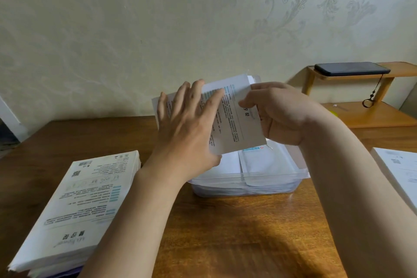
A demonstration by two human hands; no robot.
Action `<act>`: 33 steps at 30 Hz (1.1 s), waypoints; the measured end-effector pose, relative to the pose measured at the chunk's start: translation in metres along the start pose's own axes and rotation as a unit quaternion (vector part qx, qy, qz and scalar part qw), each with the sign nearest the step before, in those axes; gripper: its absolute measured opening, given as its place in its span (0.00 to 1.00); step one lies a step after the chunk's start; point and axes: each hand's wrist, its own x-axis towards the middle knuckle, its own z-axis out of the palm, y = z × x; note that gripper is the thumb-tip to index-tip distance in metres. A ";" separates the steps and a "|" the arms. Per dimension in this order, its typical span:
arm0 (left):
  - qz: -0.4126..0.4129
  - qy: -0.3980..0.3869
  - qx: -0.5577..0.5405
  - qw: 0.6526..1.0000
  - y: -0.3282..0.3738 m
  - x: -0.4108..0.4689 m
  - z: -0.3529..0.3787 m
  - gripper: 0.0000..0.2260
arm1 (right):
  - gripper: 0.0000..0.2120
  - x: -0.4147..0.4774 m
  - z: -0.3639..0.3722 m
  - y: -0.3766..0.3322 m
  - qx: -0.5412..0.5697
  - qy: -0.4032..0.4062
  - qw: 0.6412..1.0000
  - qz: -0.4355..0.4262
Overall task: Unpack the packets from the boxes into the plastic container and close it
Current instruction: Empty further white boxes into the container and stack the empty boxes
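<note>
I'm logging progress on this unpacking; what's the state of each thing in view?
Plastic container: open, no lid on, packets inside.
Held box: lifted over the container, tilted.
Left hand: fingers straight, pressing on the box.
Right hand: gripping the box's end.
Box stack: lying flat on table.
Phone: flat on shelf, screen dark.

Packets (pixel 259 165) in container (pixel 248 189); box (pixel 74 207) left
</note>
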 end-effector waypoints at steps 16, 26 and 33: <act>0.152 0.221 -0.150 0.952 0.081 -0.011 0.021 0.25 | 0.06 -0.077 -0.059 -0.032 0.005 0.198 0.980 0.021; 0.108 0.153 -0.266 0.946 0.190 0.017 -0.005 0.19 | 0.10 -0.215 -0.150 -0.016 0.085 0.308 0.945 0.074; -0.069 -0.159 -0.573 0.801 0.269 0.007 0.005 0.13 | 0.13 -0.239 -0.156 0.046 0.254 0.418 0.870 0.063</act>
